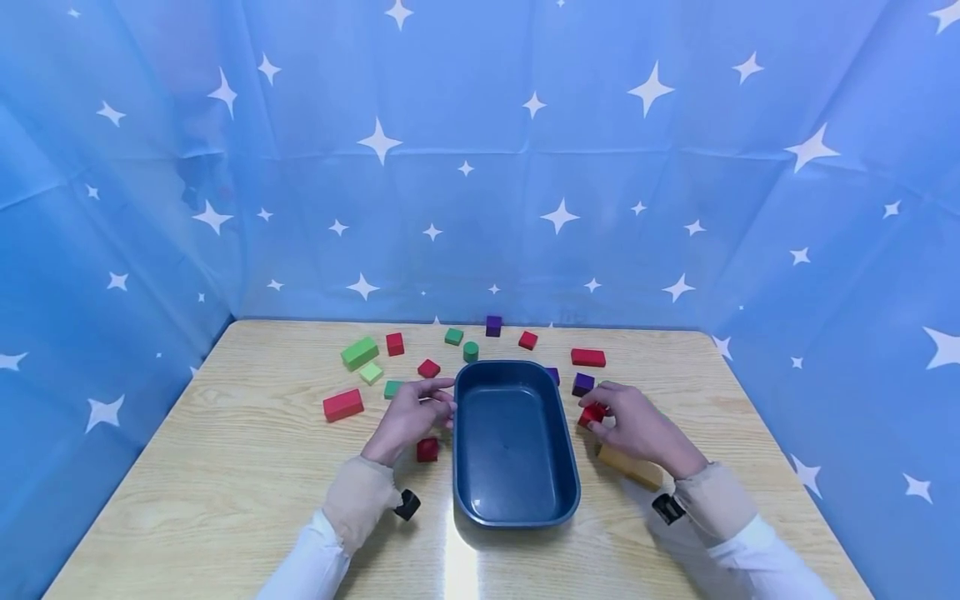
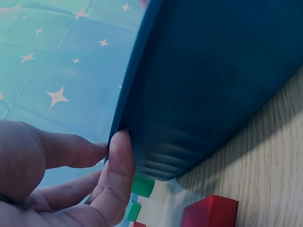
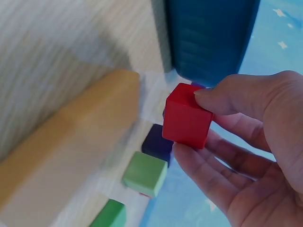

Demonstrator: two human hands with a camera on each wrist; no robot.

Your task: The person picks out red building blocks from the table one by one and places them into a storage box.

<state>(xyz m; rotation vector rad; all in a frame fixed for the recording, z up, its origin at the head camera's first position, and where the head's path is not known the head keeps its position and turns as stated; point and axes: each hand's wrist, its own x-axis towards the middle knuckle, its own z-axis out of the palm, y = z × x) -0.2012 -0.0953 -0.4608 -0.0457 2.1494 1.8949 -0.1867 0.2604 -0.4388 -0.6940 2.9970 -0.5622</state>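
A deep dark-blue tray (image 1: 458, 467) stands in the middle of the table. My left hand (image 1: 405, 421) grips its left rim, thumb and fingers meeting at the tray wall (image 2: 199, 90) in the left wrist view. To the right of the tray, my right hand (image 1: 641, 425) pinches a red cube (image 3: 187, 120) between thumb and fingertips. Beneath that hand lies a long yellow-orange block (image 1: 633, 468), partly covered by it. A dark purple cube (image 1: 582, 384) sits just beyond the held cube. Close to my left wrist is another red block (image 1: 427, 450).
Several more blocks lie behind and left of the tray, among them a long red block (image 1: 343, 406), a light green block (image 1: 360, 353) and a green cylinder (image 1: 470, 352). A red bar (image 1: 588, 357) lies at the back right. A starry blue curtain (image 1: 480, 242) surrounds the table.
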